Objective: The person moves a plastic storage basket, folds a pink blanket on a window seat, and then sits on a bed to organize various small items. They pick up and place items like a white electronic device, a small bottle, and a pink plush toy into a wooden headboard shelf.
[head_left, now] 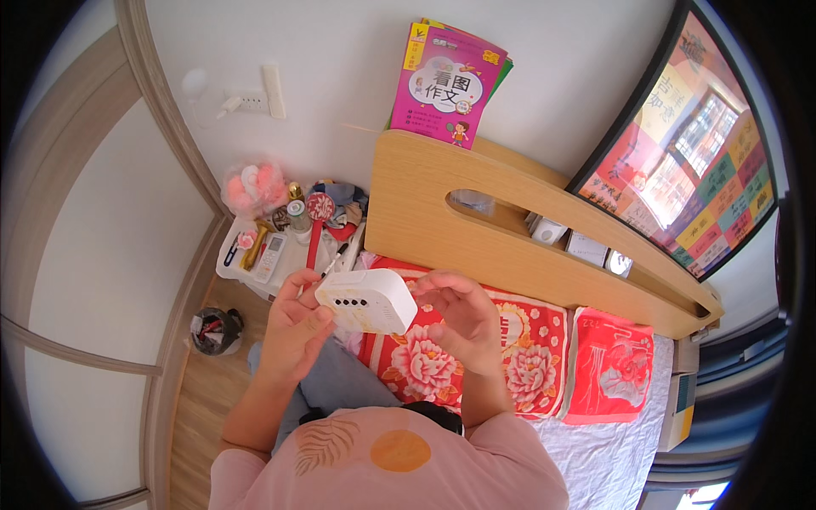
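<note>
My left hand [297, 327] grips a white rounded plastic box [382, 297] by its left side, thumb on the near face and fingers behind. A row of small black round spots and pale yellow markings show on that face. My right hand [469, 327] is just off the box's right end, fingers curved and apart, holding nothing. A thin black-and-white pen-like stick [335, 257] shows just beyond the left fingers; whether they touch it I cannot tell.
A red floral pillow [429, 365] and a red cushion [608, 365] lie on the bed by a wooden headboard [408, 195] with books [446, 85] on top. At left are a cluttered bedside table [293, 255] with a remote control [270, 257], and a trash bin [217, 331].
</note>
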Motion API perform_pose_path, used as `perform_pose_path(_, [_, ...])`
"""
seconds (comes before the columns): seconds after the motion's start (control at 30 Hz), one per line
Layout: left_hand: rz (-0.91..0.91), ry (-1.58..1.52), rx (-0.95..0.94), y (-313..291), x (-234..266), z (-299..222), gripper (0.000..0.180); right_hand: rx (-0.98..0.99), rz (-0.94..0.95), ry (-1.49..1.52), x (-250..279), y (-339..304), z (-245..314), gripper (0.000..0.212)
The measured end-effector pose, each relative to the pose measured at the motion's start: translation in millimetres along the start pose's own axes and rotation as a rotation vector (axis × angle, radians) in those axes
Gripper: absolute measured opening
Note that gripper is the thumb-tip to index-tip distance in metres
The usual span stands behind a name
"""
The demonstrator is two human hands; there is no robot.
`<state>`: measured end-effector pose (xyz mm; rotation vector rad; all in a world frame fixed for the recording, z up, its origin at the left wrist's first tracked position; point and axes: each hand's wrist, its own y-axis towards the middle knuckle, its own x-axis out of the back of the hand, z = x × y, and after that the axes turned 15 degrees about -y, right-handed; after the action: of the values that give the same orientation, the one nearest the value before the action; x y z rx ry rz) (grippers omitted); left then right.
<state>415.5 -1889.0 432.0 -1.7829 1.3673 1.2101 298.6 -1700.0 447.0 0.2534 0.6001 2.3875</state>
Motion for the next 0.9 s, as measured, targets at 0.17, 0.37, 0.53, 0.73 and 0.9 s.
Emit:
perform_pose_path(0.17, [-0.053, -0.084, 0.218, -2.7, 3.0, 0.2, 0.042, -0.036, 0.164, -0.394, -2.3, 17.2, 32.1, 0.067])
perform_pose_path(0.37, [-0.09, -0.132, 0.397, -4.2, 8.8, 8.2, 0.041, -0.012, 0.39, -0.542, 9.2, 22.7, 38.7, 0.069])
perform_pose_path(0.53, [-0.111, -0.146, 0.502, -2.0, 4.5, 15.3, 0.038, -0.095, 0.304, -0.486, 3.5, 15.1, 29.8, 0.067])
perform_pose_path(0.73, [-0.144, -0.166, 0.458, -2.3, 0.8, 28.6, 0.032, -0.142, 0.036, 0.009, 11.6, 3.4, -11.3, 0.063])
perform_pose_path(0.9, [-0.133, -0.156, 0.389, -11.7, 23.7, 26.9, 0.013, -0.117, -0.498, 0.135, 77.6, 36.5, -20.4, 0.051])
